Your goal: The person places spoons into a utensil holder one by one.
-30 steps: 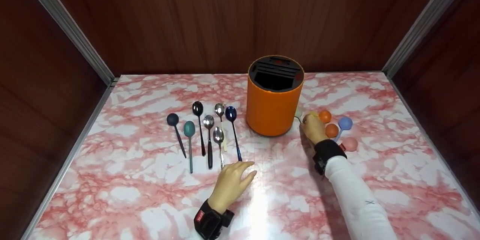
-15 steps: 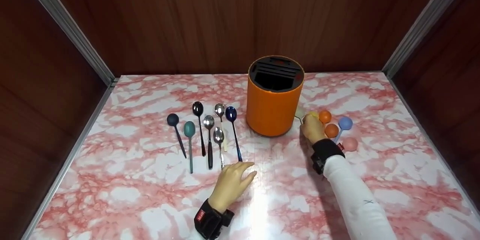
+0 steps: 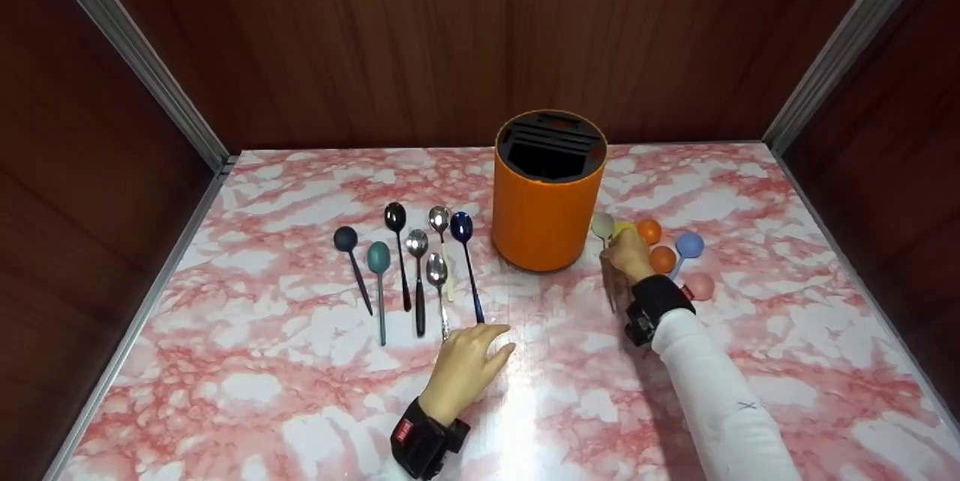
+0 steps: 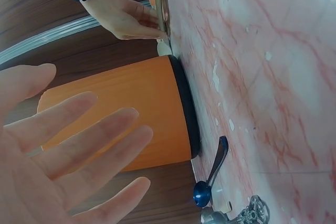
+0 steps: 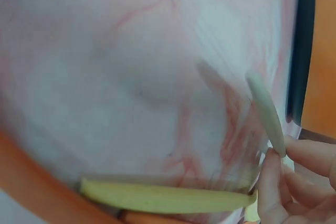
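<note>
My right hand [image 3: 628,254] pinches a pale grey-beige spoon [image 3: 602,226] between thumb and fingertips, just right of the orange cylinder holder [image 3: 546,229]. In the right wrist view, part of that pale spoon [image 5: 266,113] sticks up past the fingertips, tilted and above the tabletop. A yellow spoon [image 5: 168,196] lies right beside this hand, partly hidden by it in the head view. My left hand [image 3: 463,365] hovers or rests near the front with fingers loosely spread, holding nothing. Closest to it are the handle ends of a blue metal spoon [image 3: 463,229] and a silver spoon [image 3: 437,271].
Left of the holder lie several other spoons, among them a teal spoon [image 3: 379,260], a dark navy spoon [image 3: 346,239] and a black spoon [image 3: 395,218]. At right sit an orange spoon [image 3: 649,231], a brown-orange one [image 3: 662,260], a periwinkle one [image 3: 690,245] and a pink one [image 3: 700,286].
The pale spoon has come up in my right hand; its bowl shows more fully and its handle now points toward me. My left hand has hardly moved.
</note>
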### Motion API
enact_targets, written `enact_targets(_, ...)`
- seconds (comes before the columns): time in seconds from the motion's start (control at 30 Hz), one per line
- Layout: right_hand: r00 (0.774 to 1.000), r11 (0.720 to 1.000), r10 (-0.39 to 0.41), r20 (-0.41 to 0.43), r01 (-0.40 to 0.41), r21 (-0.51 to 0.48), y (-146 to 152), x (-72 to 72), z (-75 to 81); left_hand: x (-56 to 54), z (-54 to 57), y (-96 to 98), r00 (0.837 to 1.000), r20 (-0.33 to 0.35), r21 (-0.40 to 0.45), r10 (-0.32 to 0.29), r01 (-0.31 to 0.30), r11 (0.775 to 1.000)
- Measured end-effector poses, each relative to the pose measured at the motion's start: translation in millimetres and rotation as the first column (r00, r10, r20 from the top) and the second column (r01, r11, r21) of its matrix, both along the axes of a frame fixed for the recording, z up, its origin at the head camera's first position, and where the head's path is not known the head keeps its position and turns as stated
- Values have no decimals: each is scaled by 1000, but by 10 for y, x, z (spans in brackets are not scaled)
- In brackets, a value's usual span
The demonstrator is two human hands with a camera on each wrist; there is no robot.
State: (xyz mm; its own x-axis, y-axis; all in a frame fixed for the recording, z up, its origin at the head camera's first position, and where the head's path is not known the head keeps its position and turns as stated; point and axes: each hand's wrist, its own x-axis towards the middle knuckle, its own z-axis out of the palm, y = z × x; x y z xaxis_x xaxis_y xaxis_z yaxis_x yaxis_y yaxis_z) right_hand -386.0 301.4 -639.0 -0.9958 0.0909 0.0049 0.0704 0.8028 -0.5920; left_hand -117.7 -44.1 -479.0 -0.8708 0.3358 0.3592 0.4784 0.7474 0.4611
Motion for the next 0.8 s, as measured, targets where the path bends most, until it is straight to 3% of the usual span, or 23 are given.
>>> enact_targets(0.03,1000,1000,-19,-15,19,-14,42,-58,-103,0,-1,0,1000,-2,1,-1,1,1000)
enact_targets(0.07,1000,999,-23,2,23,-31,43,-50,-81,0,-1,0,1000,-3,0,-1,1,1000)
enact_targets(0.1,999,998,-15,45,17,-56,9,14,49,1,1,0,1000,-3,-1,-2,2,1000)
enact_targets(0.13,998,995,5,68,2,-104,-64,163,267,2,0,-1,1000,-1,-2,-1,1,1000)
enact_targets(0.2,998,984,23,59,-12,-177,-348,641,965,3,4,-1,1000,2,-7,2,-2,1000)
enact_targets(0.3,999,974,53,-9,-54,-221,-143,459,738,8,15,-1,1000,5,-14,4,-4,1000)
enact_targets(0.37,996,978,29,-88,-46,-203,-16,335,587,10,28,-4,1000,4,-13,2,-2,1000)
enact_targets(0.4,996,982,10,-86,-26,-184,35,277,559,10,30,-5,1000,6,-12,1,-1,1000)
enact_targets(0.47,998,983,9,-55,-19,-185,-27,428,845,11,35,-8,1000,6,-9,-2,2,1000)
enact_targets(0.6,1000,963,-8,24,14,-270,-285,858,1566,12,29,-14,1000,4,-6,2,-2,1000)
enact_targets(0.73,1000,927,-4,-6,2,-375,-383,1066,1898,16,25,-13,1000,-3,-7,2,-2,1000)
enact_targets(0.8,1000,927,-6,-18,-1,-374,-388,1107,1985,17,26,-9,1000,-8,-8,3,-3,1000)
